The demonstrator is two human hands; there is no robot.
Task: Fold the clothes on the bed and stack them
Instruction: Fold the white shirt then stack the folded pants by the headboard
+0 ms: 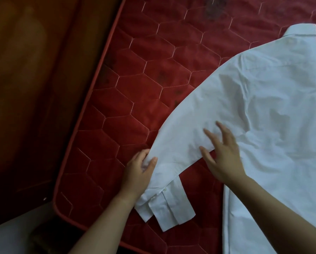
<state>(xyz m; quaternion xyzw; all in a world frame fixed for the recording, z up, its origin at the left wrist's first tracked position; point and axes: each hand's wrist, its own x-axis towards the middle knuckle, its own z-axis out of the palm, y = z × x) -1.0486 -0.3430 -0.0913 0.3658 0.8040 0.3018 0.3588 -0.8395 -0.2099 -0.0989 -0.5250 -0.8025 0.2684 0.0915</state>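
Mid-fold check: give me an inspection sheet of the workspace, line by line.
Surface: red quilted mattress with hexagon stitching, piped edge at the left; a darker patch near the top.
Job's things: one white shirt lying flat, collar toward the top, sleeves laid out to the lower left, cuffs unbuttoned. No stack seen.
Clutter: nothing seen.
Grippers: left hand has a grip on the sleeve edge above the cuffs; right hand open, fingers spread, resting on the sleeve.
Cables: nothing seen.
Surroundings: dark wooden bed frame left of the mattress; pale floor at the bottom left corner.
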